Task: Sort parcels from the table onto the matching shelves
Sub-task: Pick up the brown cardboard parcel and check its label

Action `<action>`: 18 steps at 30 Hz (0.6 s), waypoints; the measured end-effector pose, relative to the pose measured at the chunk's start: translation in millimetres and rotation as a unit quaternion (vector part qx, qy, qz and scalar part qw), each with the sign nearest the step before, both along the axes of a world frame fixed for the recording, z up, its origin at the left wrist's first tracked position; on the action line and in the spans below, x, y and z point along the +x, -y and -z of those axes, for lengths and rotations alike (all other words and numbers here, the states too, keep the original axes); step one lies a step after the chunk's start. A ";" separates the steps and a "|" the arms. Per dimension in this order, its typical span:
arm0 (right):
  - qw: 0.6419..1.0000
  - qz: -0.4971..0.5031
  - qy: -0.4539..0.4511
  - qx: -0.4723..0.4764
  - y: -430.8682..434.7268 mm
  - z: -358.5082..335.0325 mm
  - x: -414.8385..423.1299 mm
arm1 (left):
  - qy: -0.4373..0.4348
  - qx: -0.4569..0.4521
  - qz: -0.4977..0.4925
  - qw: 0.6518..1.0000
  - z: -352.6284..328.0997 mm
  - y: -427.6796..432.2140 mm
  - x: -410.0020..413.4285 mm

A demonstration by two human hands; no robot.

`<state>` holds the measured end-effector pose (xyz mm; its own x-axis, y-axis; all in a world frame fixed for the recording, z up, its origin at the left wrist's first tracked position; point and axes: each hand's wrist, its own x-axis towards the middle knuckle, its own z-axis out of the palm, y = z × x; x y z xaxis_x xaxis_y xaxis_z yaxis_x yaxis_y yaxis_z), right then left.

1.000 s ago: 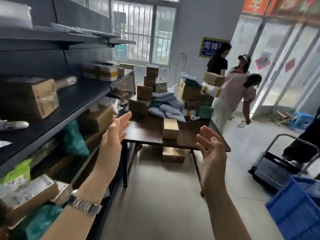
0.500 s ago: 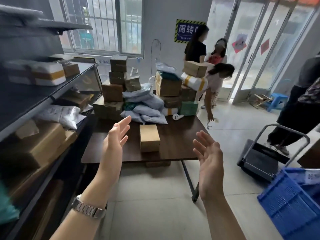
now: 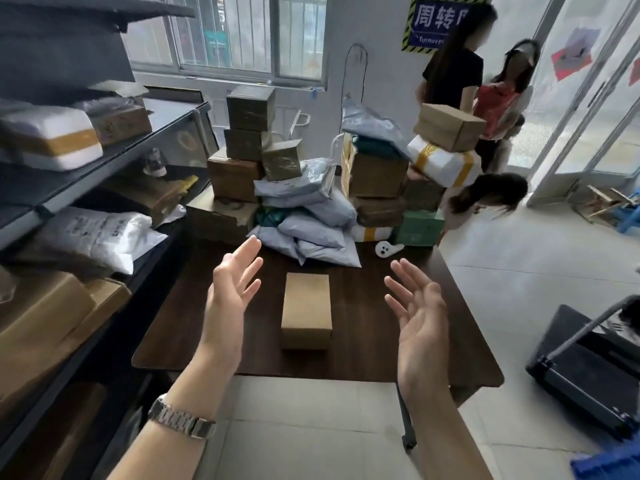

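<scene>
A small brown cardboard parcel [image 3: 307, 309] lies alone on the near part of the dark wooden table [image 3: 374, 344]. My left hand [image 3: 232, 292] hovers open to the left of it, palm turned inward, a metal watch on the wrist. My right hand [image 3: 420, 317] hovers open to the right of it, fingers spread. Neither hand touches the parcel. Behind it rises a pile of grey poly mailers [image 3: 308, 220], stacked brown boxes [image 3: 247, 140] and a white parcel with yellow tape [image 3: 443, 162]. The dark shelves [image 3: 104, 157] on the left hold more parcels.
A white handheld scanner [image 3: 386, 249] lies on the table near a green box [image 3: 420, 228]. Three people stand or bend beyond the table's far right corner [image 3: 485, 195]. A black platform trolley [image 3: 588, 368] and a blue crate [image 3: 609, 464] sit on the floor at right.
I have moved closer to the table; the brown parcel now sits between my two hands, which have stayed open and spread.
</scene>
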<state>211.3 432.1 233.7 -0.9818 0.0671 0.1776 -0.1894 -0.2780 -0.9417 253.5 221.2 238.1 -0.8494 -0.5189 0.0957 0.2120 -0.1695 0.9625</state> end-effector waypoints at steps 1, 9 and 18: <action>1.000 0.000 0.004 0.004 5.4 3.5 -17.4 | 0.005 -0.001 -0.002 1.000 4.0 5.1 -18.1; 0.998 -0.003 0.043 0.047 67.5 46.3 -154.1 | 0.043 -0.003 0.065 0.997 39.8 44.6 -171.4; 0.988 0.022 0.151 0.031 113.6 123.2 -255.4 | 0.172 0.023 0.057 0.983 130.8 93.6 -281.8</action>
<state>-44.1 318.5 110.5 -0.9871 0.1089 -0.1171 0.0916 -0.2153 -0.9722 -28.3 127.7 107.3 -0.8799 -0.4164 -0.2287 -0.1475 -0.2182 0.9647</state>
